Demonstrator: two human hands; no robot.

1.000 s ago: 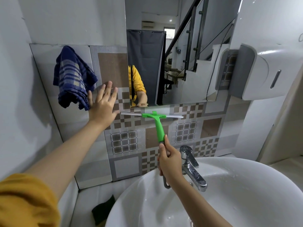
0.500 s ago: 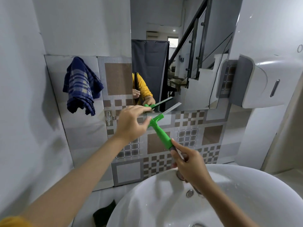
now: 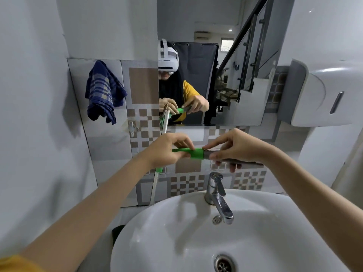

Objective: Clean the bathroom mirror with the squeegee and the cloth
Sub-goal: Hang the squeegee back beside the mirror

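both hands, left (image 3: 167,149) and right (image 3: 233,148), clasp squeegee (image 3: 196,153); blade partly hidden behind left.

Bare forearms, yellow sleeve (image 3: 17,264), white headset (image 3: 168,59) in the reflection

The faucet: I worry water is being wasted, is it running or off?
Off. No stream leaves the faucet spout, and the sink basin below shows no flowing water.
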